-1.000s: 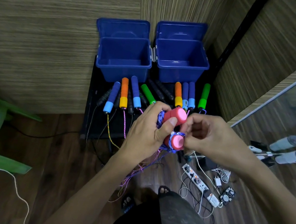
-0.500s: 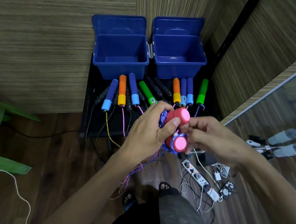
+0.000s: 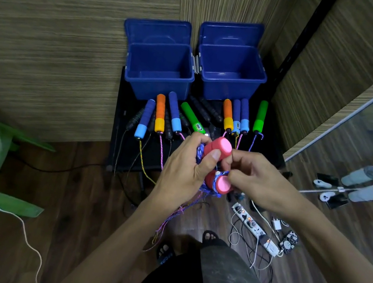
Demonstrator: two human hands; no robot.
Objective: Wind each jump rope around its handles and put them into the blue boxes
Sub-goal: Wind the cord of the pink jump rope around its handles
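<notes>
From the head camera, the left hand (image 3: 184,170) is curled around a pair of pink handles (image 3: 218,147), thumb pressed across the upper one, with blue-purple rope (image 3: 216,185) wound around them. The right hand (image 3: 252,176) pinches the rope at the lower handle's end, fingers bent tight on it. The bundle is held in the air, nearer the person than the row of other rope handles (image 3: 160,115) lying on the black bench (image 3: 118,130).

The likely trouble is the loose tail (image 3: 168,219) trailing down below the left wrist: if the right hand's pinch slips, the coils could spring loose and unwind. The tail also hangs close to the yellow and pink cords spilling off the bench edge, so it could snag them and drag a neighbouring handle off.

Beyond the hands, the two blue boxes (image 3: 160,71) stand open, lids back against the wall, apparently with nothing inside. The path over the handle row looks free; the wall is close behind the boxes, and a power strip (image 3: 254,228) lies on the floor below the right hand.
</notes>
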